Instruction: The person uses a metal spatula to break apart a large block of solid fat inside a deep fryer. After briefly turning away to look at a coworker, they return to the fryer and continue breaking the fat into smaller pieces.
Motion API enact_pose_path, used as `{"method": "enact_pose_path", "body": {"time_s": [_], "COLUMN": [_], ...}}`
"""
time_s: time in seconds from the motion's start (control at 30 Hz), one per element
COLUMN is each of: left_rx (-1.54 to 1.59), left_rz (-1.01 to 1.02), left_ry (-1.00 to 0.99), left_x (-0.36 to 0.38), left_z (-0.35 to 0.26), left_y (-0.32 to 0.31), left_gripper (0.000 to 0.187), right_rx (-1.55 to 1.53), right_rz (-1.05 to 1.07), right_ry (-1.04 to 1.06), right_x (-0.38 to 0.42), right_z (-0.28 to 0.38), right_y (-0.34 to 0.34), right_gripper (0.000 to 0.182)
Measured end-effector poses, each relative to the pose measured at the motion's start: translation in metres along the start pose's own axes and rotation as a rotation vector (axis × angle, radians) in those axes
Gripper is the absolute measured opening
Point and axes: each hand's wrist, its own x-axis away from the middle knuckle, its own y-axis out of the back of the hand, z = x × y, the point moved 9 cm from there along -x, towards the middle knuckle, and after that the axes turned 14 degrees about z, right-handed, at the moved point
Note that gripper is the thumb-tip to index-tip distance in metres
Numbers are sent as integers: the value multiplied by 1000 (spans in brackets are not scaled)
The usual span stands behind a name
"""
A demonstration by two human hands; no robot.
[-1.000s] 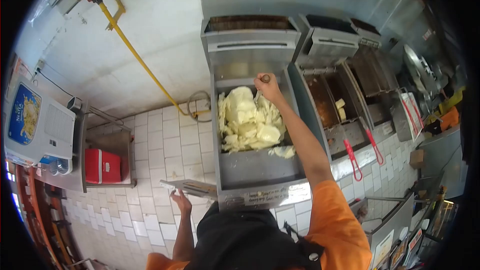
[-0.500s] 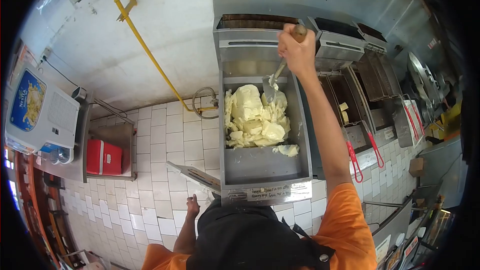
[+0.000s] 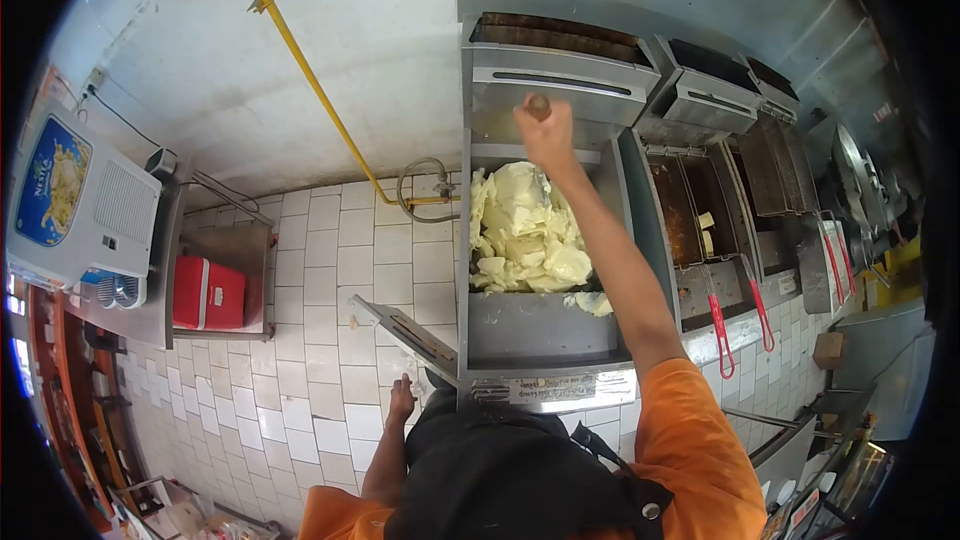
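Observation:
My right hand [image 3: 548, 138] is closed round the wooden handle of a spatula [image 3: 539, 106], above the back part of a deep steel fryer vat [image 3: 540, 325]. The spatula's blade is mostly hidden behind my hand and forearm, pointing down at the fat. Pale yellow solid fat [image 3: 530, 240] lies heaped in broken lumps in the vat, with a bare metal strip at the near side. One smaller piece of fat [image 3: 590, 303] sits apart near my forearm. Low at my side hangs my left hand [image 3: 402, 398], holding nothing, its fingers loosely apart, near a hinged metal door [image 3: 405, 332].
Right of the vat are more fryers with wire baskets, whose red handles [image 3: 720, 335] stick out towards me. A yellow gas pipe [image 3: 320, 80] runs down the wall to a hose. To the left stand a drinks dispenser [image 3: 120, 200] and a red cooler box [image 3: 210, 293].
My right hand has moved left and lower over the fat with the spatula, whose blade is now mostly covered. The view has shifted, so the fryer appears further right. My left hand still hangs down.

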Motion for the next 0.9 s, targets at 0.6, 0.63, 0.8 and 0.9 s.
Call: {"method": "enact_pose_path", "body": {"time_s": [0.6,0.63,0.8,0.9], "left_rx": [92,115,139,150], "left_rz": [-22,-30,-28,-5], "left_ry": [-57,-62,37,135], "left_x": [30,28,34,26], "left_z": [-79,-61,9,74], "left_y": [13,9,1,6], "left_gripper": [74,74,78,84], "right_rx": [-216,-169,-188,-112], "right_rz": [335,365,279,277], "right_ry": [-183,-193,-252,-193], "right_x": [149,149,99,92], "right_z": [-174,-164,-93,-88], "right_y": [-38,-34,-10,-6], "right_gripper": [22,21,25,23]}}
